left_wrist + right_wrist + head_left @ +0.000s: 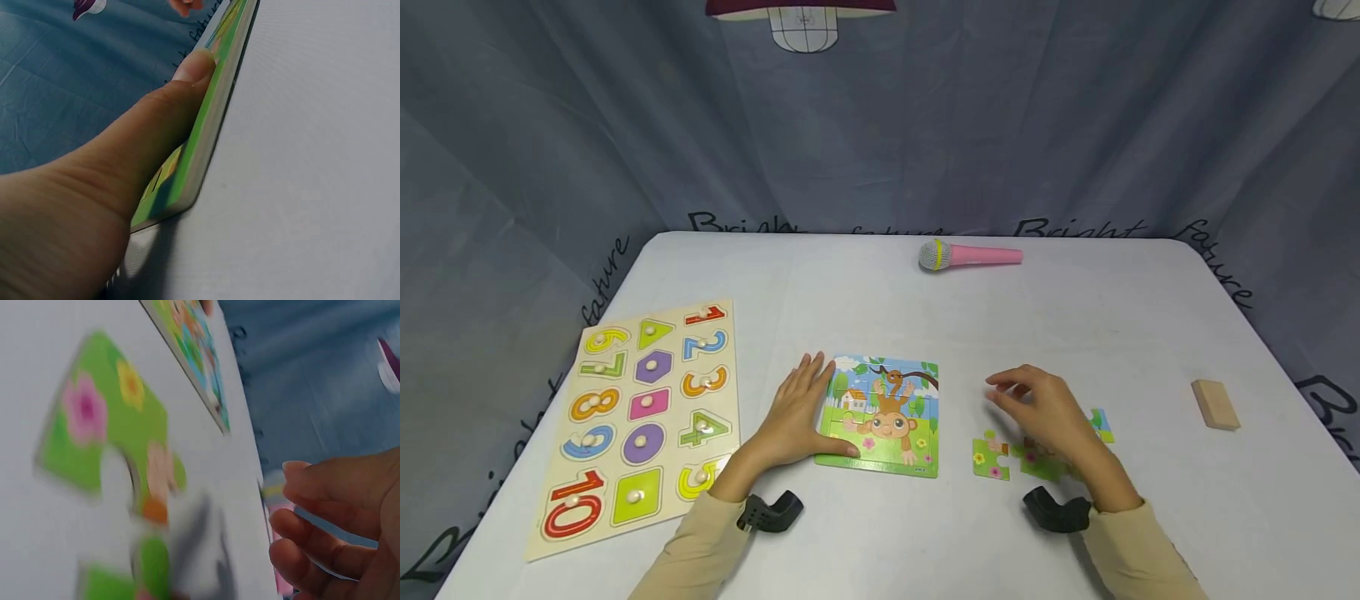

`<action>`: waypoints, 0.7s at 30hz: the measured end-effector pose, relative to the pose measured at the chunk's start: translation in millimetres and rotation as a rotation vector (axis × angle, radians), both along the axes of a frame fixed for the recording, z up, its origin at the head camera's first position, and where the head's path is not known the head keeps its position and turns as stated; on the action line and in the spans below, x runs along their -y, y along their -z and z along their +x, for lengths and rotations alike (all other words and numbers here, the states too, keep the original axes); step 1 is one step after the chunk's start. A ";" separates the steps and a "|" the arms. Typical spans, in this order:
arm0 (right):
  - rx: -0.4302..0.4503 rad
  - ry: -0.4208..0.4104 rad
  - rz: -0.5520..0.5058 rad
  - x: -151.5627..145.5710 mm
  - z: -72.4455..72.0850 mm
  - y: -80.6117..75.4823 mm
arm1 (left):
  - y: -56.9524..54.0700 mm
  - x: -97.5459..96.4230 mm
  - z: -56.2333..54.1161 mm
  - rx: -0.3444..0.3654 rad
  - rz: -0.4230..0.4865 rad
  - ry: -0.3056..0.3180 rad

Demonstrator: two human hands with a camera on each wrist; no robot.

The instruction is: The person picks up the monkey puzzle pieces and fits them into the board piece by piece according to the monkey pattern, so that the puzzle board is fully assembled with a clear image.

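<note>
Left hand (790,421): fingers straight and spread at the puzzle board's (895,469) left edge, thumb across its near-left corner. Right hand (1041,408): right of the board, above loose pieces (991,457), fingers loosely bent, gap between thumb and forefinger.

Puzzle board: flat on the bench (1075,308); thick, squarish, rounded corner, smooth printed face. Green border; brown monkey hanging upside down from a branch, house, blue sky, flowers.

Loose pieces: right of the board; flat, knobbed and notched, green with flowers, partly hidden.

Microphone (981,255): beyond the board; pink tapered handle, grey textured head, yellow band.

Number board (676,385): left of the puzzle board; pale, rectangular, coloured numerals and shapes with round knobs.

Block (1216,405): well right of the puzzle board; plain wood-toned, rectangular.
</note>
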State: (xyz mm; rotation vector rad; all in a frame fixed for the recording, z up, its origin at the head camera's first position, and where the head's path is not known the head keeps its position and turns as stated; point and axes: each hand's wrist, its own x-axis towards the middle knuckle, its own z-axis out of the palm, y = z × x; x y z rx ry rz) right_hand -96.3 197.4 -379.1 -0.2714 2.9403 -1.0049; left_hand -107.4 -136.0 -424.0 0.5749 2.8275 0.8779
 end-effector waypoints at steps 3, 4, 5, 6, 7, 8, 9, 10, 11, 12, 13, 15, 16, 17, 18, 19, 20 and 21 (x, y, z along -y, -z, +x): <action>0.033 0.034 0.003 -24.2 3.3 -1.6 | 0.3 0.3 -0.1 0.004 0.001 -0.001; 0.045 0.044 0.008 -31.5 4.5 -1.6 | 0.5 0.3 -0.1 0.006 0.000 -0.002; 0.062 0.054 0.012 -38.3 5.7 -1.6 | 0.6 0.3 -0.1 0.009 -0.001 -0.003; 0.076 0.064 0.018 -44.8 6.7 -1.0 | 0.8 0.2 -0.1 0.010 -0.001 -0.005; 0.093 0.076 0.020 -50.8 7.8 -0.8 | 0.9 0.2 0.0 0.011 -0.002 -0.006; 0.106 0.088 0.030 -56.2 8.9 -0.4 | 1.0 0.1 -0.1 0.012 -0.003 -0.006; 0.115 0.111 0.049 -60.7 9.9 0.7 | 1.1 0.1 -0.1 0.012 -0.003 -0.006; 0.129 0.121 0.062 -65.0 10.7 1.1 | 1.2 0.0 -0.1 0.013 -0.004 -0.006; 0.141 0.130 0.074 -68.7 11.6 1.5 | 1.2 0.0 -0.1 0.013 -0.003 -0.007; 0.149 0.136 0.087 -71.7 12.3 2.1 | 1.2 0.0 0.0 0.013 -0.003 -0.007; 0.158 0.139 0.095 -74.1 13.2 2.3 | 1.1 0.0 0.0 0.013 -0.003 -0.006; 0.168 0.142 0.113 -78.0 14.1 3.6 | 1.1 0.1 0.1 0.012 -0.002 -0.006; 0.176 0.131 0.113 -79.7 14.5 3.9 | 1.0 0.2 0.1 0.011 -0.003 -0.006; 0.178 0.127 0.116 -80.9 14.8 4.8 | 1.0 0.2 0.1 0.010 -0.004 -0.006; 0.180 0.119 0.114 -81.9 15.0 5.6 | 1.0 0.3 0.1 0.008 -0.005 -0.005; 0.185 0.116 0.115 -82.6 15.0 6.5 | 0.9 0.3 0.1 0.006 -0.006 -0.004; 0.187 0.112 0.119 -83.1 14.8 7.4 | 0.9 0.3 0.1 0.004 -0.008 -0.003; 0.187 0.107 0.121 -82.9 15.0 8.2 | 0.7 0.2 0.1 0.003 -0.008 -0.003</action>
